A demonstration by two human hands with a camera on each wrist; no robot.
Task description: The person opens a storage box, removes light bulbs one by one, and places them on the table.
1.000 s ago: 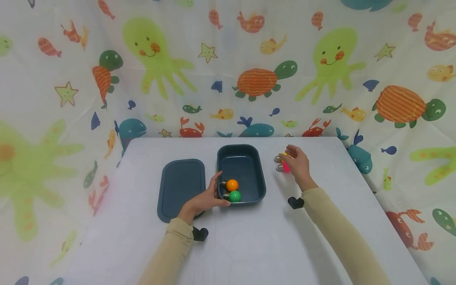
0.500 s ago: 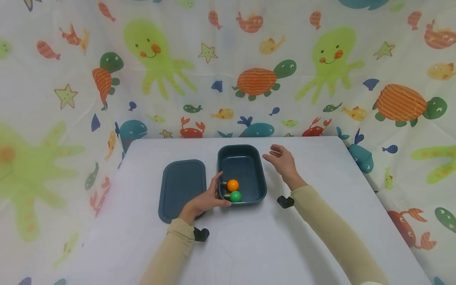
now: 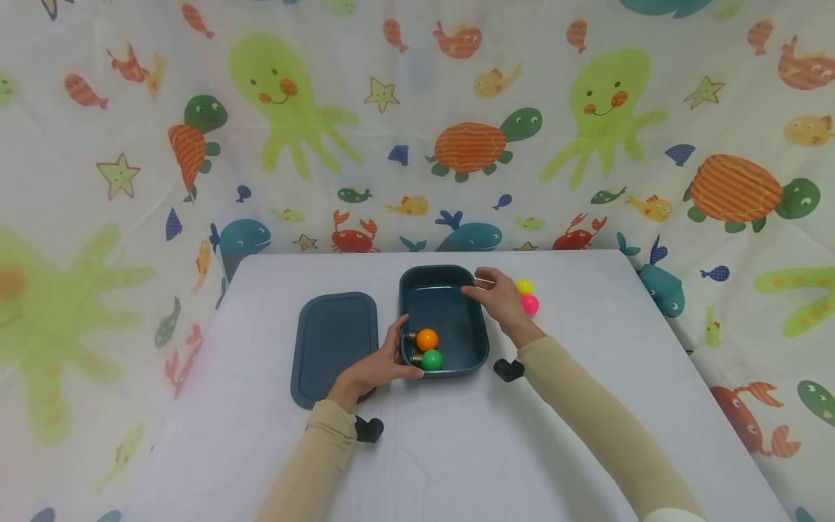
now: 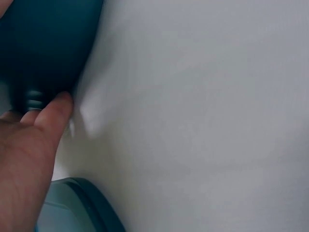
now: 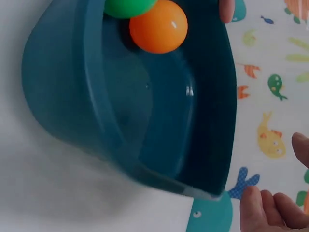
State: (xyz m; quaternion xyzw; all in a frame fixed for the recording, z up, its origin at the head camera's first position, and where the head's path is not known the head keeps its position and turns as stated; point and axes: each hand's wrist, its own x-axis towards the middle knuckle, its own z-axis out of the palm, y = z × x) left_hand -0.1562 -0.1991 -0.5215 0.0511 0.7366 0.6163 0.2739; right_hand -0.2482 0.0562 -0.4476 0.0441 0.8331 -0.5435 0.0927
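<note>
A dark blue plastic box (image 3: 455,319) stands on the table, uncovered. My left hand (image 3: 373,366) grips its front left corner, thumb at the front rim and fingers along the left wall. Inside, against that wall, lie an orange light bulb (image 3: 427,339) and a green light bulb (image 3: 432,360) with metal screw bases. My right hand (image 3: 504,301) hovers by the box's right rim, fingers loosely bent and holding nothing; in the right wrist view its fingers (image 5: 280,210) are spread from the thumb. Behind it show a yellow bulb (image 3: 525,287) and a pink bulb (image 3: 530,304).
A matching dark blue lid (image 3: 335,344) lies flat to the left of the box, partly under my left hand and wrist. The white table (image 3: 430,457) ends at a curtain (image 3: 417,145) printed with sea animals at the back and sides.
My right hand has moved left from over the yellow and pink bulbs to the box's right rim, uncovering those bulbs. My left hand stays on the box.
</note>
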